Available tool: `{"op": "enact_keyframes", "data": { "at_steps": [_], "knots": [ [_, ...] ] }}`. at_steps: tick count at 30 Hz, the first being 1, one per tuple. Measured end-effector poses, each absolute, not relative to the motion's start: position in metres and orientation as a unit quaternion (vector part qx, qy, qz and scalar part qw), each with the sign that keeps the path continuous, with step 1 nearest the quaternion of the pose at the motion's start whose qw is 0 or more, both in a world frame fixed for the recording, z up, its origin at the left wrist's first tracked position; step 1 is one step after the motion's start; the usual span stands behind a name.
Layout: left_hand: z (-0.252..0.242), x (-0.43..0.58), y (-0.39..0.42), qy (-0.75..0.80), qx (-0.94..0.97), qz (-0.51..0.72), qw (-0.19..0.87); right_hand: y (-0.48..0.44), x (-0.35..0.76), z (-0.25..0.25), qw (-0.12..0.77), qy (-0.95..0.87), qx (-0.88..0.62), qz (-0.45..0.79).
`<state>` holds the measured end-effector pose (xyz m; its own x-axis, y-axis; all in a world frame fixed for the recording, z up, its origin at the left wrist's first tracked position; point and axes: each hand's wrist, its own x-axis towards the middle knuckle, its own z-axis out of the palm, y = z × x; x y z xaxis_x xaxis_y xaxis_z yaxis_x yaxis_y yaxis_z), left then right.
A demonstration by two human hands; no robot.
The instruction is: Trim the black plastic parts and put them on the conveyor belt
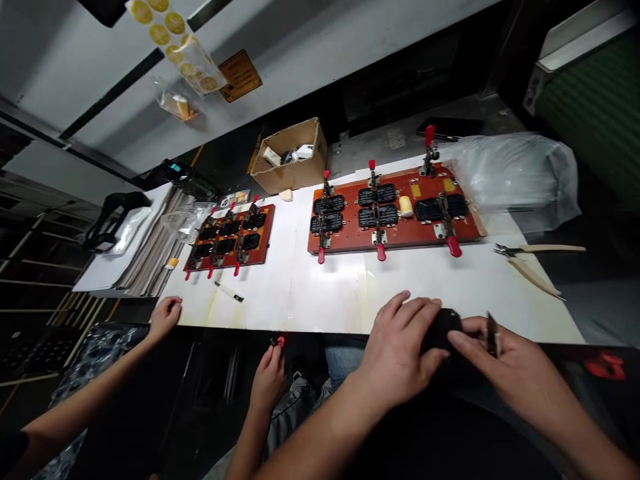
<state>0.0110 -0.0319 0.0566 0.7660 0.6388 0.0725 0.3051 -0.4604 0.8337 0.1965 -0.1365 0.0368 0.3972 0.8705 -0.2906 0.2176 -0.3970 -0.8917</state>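
Note:
At the table's front edge, my left hand and my right hand grip a flat black part from either side. A thin metal blade-like piece also sticks up between the fingers of my right hand; its lower end is hidden. Beyond my hands lies a red-brown fixture board with red-handled toggle clamps and several black ribbed parts. A yellow-and-white roll-shaped piece sits on that board. Right of it are cutting pliers with pale handles, spread open.
A co-worker's hands are at the left, one holding a small red-and-black item. A smaller clamp board, a craft knife, a cardboard box, a plastic bag and a paper stack surround the workspace.

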Motion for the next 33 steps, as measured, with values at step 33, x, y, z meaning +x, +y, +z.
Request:
{"op": "enact_keyframes", "data": {
  "at_steps": [33],
  "knots": [
    [0.092,0.08,-0.019,0.275,0.639,0.156,0.702,-0.157,0.262,0.108,0.409,-0.647,-0.613,0.196]
  ]
}}
